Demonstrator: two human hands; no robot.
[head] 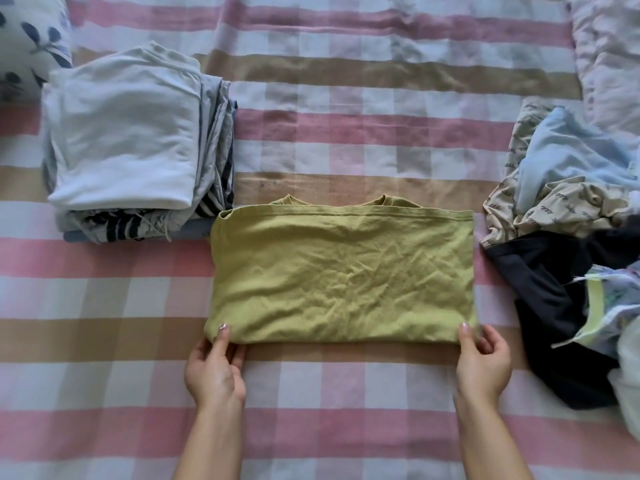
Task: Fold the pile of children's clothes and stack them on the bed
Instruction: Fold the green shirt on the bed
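Note:
An olive-green shirt [343, 275] lies folded in half on the checked bedspread [104, 306], its collar peeking out at the far edge. My left hand [214, 367] pinches its near left corner, thumb on top and fingers underneath. At the near right corner my right hand [483, 362] grips the fold the same way. A stack of folded clothes [128, 140] with a pale grey garment on top sits at the left. The unfolded pile [568, 237] lies at the right: light blue, beige patterned and dark navy pieces.
A leaf-print pillow [27, 39] lies at the far left corner. A crumpled white quilt [609, 57] runs along the far right. Open bedspread stretches beyond the green shirt.

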